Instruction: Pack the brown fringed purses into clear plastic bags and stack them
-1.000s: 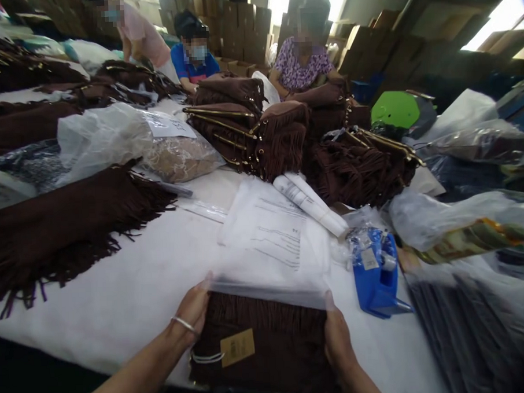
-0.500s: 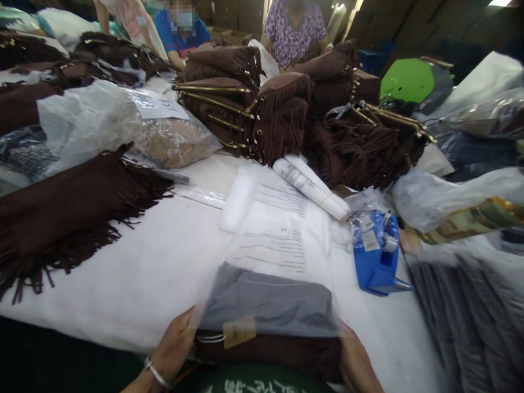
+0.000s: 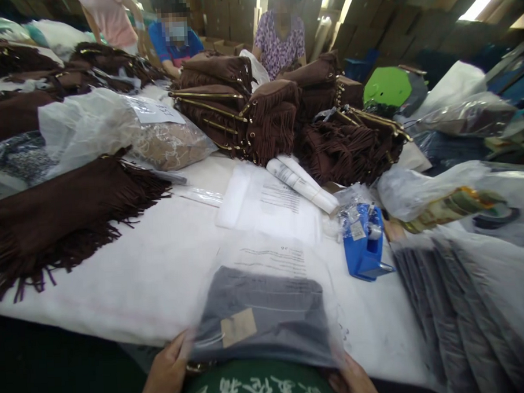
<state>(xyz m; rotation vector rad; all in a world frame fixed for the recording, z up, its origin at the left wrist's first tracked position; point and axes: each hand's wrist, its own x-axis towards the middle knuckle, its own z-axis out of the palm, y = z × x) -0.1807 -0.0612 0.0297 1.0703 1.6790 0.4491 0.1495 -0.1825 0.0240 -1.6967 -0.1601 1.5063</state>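
Observation:
At the near table edge, a clear plastic bag [image 3: 258, 249] with printed text encloses a folded grey cloth piece [image 3: 288, 311]. A small tan tag [image 3: 239, 327] on a white string lies against the grey cloth. My left hand [image 3: 166, 368] is closed on the near left corner of the bag. My right hand [image 3: 354, 376] grips its near right corner, the fingers partly hidden by plastic. A glint of gold metal [image 3: 200, 366] shows beside my left hand. Beyond the bag lies a stack of printed clear bags [image 3: 240, 200].
A blue tape dispenser [image 3: 363, 247] stands at right, near folded grey cloth pieces [image 3: 453, 304]. A brown fringed bag [image 3: 67, 211] lies at left. Brown fringed handbags [image 3: 271, 115] are piled at the back, below two people [image 3: 279, 39]. A plastic-wrapped bundle [image 3: 168, 140] sits left of the pile.
Both hands have moved down toward my body with the plastic bag's near edge. The dark brown material seen below the grey cloth is now out of sight. The view has shifted slightly right.

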